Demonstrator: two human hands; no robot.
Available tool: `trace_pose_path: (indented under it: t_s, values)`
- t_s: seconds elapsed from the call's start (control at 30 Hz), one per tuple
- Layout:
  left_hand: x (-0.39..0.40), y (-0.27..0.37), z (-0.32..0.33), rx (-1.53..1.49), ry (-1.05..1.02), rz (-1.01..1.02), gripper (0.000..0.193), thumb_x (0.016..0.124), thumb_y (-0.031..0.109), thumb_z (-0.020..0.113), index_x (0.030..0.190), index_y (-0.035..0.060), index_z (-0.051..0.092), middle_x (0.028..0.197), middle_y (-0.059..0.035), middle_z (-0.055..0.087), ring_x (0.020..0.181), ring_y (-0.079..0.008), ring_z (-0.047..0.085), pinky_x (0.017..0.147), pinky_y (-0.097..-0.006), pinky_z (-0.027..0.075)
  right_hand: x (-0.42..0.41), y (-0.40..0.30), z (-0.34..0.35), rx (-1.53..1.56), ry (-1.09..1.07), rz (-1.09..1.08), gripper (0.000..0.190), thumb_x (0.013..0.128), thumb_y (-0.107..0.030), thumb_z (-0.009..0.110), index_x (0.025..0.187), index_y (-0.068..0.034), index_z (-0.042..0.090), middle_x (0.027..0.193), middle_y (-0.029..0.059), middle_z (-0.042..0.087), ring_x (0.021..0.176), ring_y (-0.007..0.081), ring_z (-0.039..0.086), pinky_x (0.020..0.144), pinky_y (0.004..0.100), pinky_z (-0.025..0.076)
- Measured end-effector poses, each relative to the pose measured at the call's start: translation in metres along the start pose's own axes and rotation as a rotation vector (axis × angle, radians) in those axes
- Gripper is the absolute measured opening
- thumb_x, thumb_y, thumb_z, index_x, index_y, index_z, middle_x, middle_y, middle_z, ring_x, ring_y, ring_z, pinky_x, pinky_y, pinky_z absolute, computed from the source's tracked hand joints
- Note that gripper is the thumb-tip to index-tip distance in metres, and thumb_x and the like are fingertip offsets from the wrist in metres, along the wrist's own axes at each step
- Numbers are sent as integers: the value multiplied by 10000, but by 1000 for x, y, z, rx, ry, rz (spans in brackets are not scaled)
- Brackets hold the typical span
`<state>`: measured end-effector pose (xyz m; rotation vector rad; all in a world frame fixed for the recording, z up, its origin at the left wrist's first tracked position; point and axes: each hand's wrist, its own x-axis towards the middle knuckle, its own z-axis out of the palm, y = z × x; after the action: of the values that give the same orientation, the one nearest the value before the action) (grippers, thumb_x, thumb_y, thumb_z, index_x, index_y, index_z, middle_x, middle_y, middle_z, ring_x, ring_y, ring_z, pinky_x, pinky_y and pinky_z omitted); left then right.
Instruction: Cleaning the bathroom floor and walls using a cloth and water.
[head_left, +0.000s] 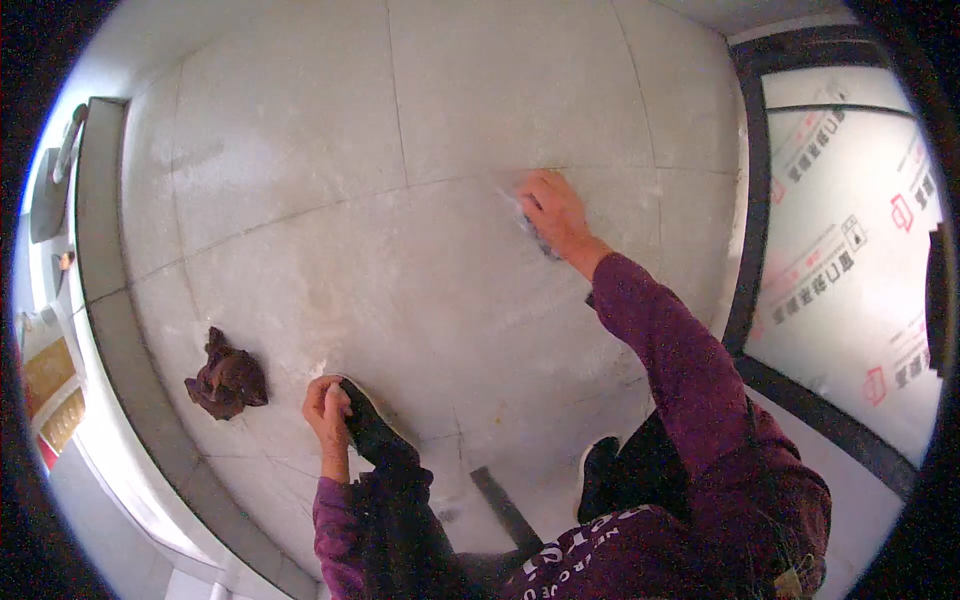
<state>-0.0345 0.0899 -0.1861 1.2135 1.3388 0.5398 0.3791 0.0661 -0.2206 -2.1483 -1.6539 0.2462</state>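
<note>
My right hand (555, 210) is pressed low over the grey floor tiles (480, 285), its fingers curled around a small flat tool (536, 234) with a dark edge. Blur and my fingers hide most of that tool, so its exact kind is unclear. Beside the toe of my black left shoe (364, 412) is my left hand (328, 405), its fingers bent inward. Whether anything sits between those fingers cannot be made out. A crumpled dark brown cloth (229, 381) lies on the tiles to the left of my left hand.
A raised tiled ledge (105, 217) runs along the left side. To the right stands a dark frame (757, 187) with a panel (840, 247) under printed protective film. A dark grey strip (504, 504) shows between my feet. My right shoe (596, 476) rests on the floor.
</note>
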Motion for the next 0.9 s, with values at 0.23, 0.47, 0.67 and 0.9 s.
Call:
trace_pose_path:
  t_s: [0.23, 0.47, 0.67, 0.9]
  values:
    - [7, 1, 10, 39, 3, -95, 146, 786, 150, 487, 785, 13, 538, 562, -1, 467, 463, -56, 406, 413, -180, 316, 60, -24, 0, -125, -153, 51, 183, 762, -154, 430, 846, -35, 541, 857, 160, 536, 822, 322, 501, 742, 421, 392]
    - [8, 7, 0, 12, -3, -101, 147, 787, 139, 503, 801, -2, 540, 557, 0, 460, 468, -55, 407, 407, -183, 313, -28, -14, -15, -261, -29, 70, 115, 747, -142, 444, 756, -42, 500, 785, 123, 496, 795, 297, 481, 683, 394, 392]
    - [7, 5, 7, 4, 7, -126, 149, 793, 151, 500, 799, 6, 535, 545, 5, 446, 457, -56, 396, 405, -185, 308, 56, -26, 9, -277, -186, 142, 118, 744, -141, 444, 740, -40, 503, 751, 112, 485, 771, 290, 484, 649, 386, 393]
    - [2, -3, 5, 10, -17, -92, 156, 791, 157, 503, 783, 5, 535, 535, 3, 443, 445, -60, 394, 399, -186, 311, -30, 35, -6, -163, 54, 204, 91, 723, -134, 441, 693, -51, 462, 720, 123, 480, 743, 293, 476, 598, 393, 383]
